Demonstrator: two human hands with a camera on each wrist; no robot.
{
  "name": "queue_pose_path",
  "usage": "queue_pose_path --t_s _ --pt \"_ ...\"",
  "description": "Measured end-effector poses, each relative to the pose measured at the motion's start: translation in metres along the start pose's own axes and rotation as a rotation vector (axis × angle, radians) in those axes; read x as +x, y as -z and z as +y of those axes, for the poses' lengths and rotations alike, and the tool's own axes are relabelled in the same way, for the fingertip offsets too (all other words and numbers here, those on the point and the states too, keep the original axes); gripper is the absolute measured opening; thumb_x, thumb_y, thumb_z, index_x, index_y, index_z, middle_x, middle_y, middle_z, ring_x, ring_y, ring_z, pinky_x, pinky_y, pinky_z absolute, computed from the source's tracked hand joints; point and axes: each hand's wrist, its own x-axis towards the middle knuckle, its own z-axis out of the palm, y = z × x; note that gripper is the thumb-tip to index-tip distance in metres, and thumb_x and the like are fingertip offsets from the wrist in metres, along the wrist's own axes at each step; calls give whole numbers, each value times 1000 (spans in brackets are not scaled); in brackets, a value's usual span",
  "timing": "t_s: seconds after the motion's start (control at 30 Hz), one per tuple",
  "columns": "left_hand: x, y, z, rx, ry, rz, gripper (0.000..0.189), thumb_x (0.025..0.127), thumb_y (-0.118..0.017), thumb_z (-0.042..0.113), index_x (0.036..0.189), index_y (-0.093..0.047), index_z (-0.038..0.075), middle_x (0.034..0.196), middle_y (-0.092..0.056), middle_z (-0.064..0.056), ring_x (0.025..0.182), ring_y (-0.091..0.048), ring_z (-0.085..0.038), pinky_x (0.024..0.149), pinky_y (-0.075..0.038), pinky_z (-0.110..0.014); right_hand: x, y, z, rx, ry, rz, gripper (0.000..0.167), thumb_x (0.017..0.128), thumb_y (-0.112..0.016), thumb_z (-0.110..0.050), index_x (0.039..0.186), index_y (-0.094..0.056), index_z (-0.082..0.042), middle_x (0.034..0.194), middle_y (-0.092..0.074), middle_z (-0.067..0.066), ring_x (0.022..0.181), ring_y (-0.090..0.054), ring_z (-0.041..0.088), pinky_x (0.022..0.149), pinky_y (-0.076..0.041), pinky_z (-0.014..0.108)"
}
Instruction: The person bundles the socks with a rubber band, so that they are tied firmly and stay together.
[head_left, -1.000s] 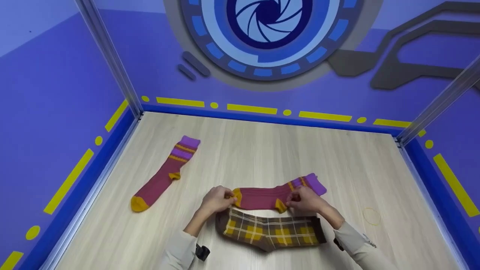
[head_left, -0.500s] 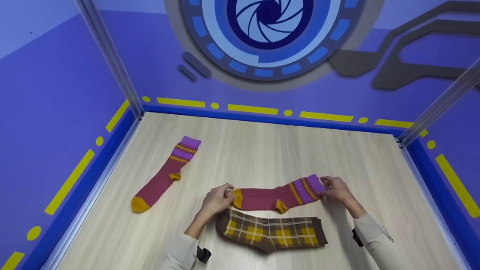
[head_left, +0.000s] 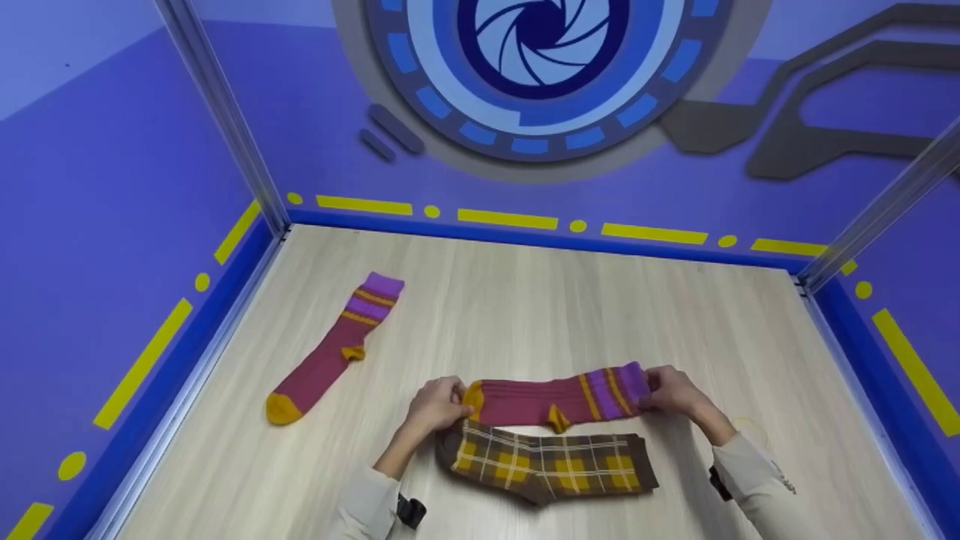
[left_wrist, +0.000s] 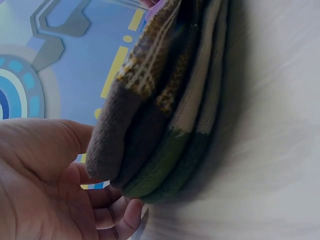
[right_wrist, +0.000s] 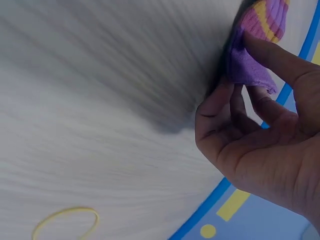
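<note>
A maroon sock [head_left: 517,403] with a mustard toe and heel and a striped purple cuff stretches sideways between both hands. My left hand [head_left: 436,405] pinches its toe. My right hand [head_left: 677,394] pinches the cuff edge; in the right wrist view the thumb and fingers of the right hand [right_wrist: 270,150] hold the purple cuff [right_wrist: 247,67]. Just nearer lies a brown and yellow plaid sock [head_left: 555,465]. The left wrist view shows it on top of a stack of socks [left_wrist: 160,175] with green toes below, beside the left hand [left_wrist: 40,175]; the maroon toe is hidden there.
A matching maroon sock [head_left: 326,356] lies slanted on the left of the wooden table [head_left: 480,300]. A thin yellow rubber band [right_wrist: 65,212] lies to the right, near the right sleeve. Blue walls [head_left: 525,169] stand around the table.
My right hand has gone from the sock's ankle to its cuff and taken hold there. The held sock has straightened and shifted slightly toward the plaid sock. The left hand has stayed at the toe.
</note>
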Motion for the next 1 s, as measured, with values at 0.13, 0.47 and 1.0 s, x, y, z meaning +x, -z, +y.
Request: queue_pose_path --t_s 0.13,0.47,1.0 --pt "-1 -1 -1 -20 -22 33 15 85 -79 15 89 -67 7 75 -65 -2 66 -53 -12 59 -38 -25 -4 -2 -13 -72 -37 63 18 88 -76 -12 89 -68 4 80 -69 13 71 -54 15 62 -43 28" --pt "1 -2 -3 -111 -55 143 11 92 -72 16 93 -66 7 77 -69 -5 66 -55 -13 59 -41 -29 -12 -1 -22 -48 6 188 13 91 -74 -6 95 -71 5 81 -74 19 67 -61 13 56 -44 22" --pt "4 2 -6 -337 -92 246 9 97 -65 8 99 -70 1 77 -72 -12 63 -58 -13 62 -44 -23 -32 -1 -28 126 -15 280 26 97 -66 -2 118 -67 13 95 -75 27 63 -69 14 57 -57 29"
